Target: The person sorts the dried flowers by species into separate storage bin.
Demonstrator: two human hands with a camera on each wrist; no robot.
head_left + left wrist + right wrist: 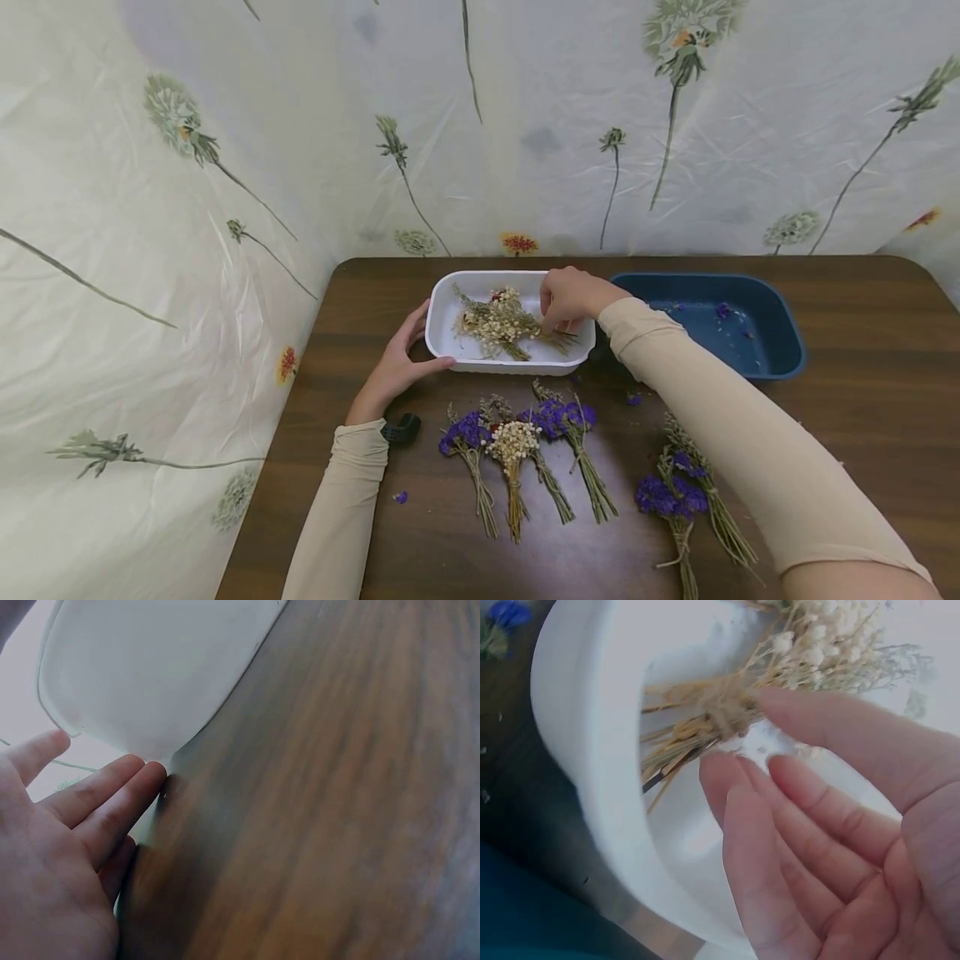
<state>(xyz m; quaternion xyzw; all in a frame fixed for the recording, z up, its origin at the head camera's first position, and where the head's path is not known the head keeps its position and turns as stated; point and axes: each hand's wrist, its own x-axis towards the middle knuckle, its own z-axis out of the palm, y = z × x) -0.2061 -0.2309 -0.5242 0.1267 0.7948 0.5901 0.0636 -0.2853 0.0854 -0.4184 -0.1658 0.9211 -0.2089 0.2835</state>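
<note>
A white tray (510,366) holds several bunches of dried flowers (498,321) with cream blossoms and pale stems. At its left end is my left hand (401,358), fingers straight along the outer wall (157,667) and thumb at the front corner. My right hand (573,298) reaches in over the right end. In the right wrist view, its thumb and fingertips lie on either side of a twine-tied stem bundle (724,712), with a gap between them. Cream flower heads (817,645) fan out beyond the thumb.
A dark blue tray (799,346) with a few purple petals stands right of the white one. In front lie several tied purple and cream bunches (513,442), with more purple bunches (671,497) under the right forearm. A patterned curtain (525,183) hangs behind the table.
</note>
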